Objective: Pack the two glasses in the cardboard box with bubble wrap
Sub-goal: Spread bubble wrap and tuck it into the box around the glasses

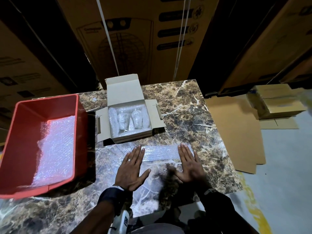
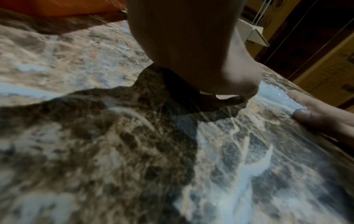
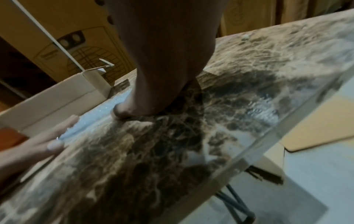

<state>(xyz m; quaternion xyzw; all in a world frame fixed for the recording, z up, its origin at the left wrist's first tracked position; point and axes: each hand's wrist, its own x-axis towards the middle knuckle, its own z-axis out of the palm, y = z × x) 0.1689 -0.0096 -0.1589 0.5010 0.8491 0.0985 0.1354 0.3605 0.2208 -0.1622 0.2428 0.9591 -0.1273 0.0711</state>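
An open cardboard box (image 1: 125, 92) stands at the back of the marble table (image 1: 194, 115). Inside it two clear glasses (image 1: 122, 121) (image 1: 137, 119) lie side by side on bubble wrap. A folded strip of bubble wrap (image 1: 162, 153) lies flat on the table in front of the box. My left hand (image 1: 132, 166) and right hand (image 1: 189, 164) both lie palm down with straight fingers, pressing on the strip's two ends. In the left wrist view the strip (image 2: 275, 97) shows beside my right hand's fingertips (image 2: 304, 113). The box edge (image 3: 57, 97) shows in the right wrist view.
A red plastic bin (image 1: 22, 141) with a sheet of bubble wrap (image 1: 57, 149) inside sits at the table's left. Large cardboard cartons (image 1: 135, 36) stand behind the table. Flattened cardboard (image 1: 236, 132) and small boxes (image 1: 276, 102) lie on the floor to the right.
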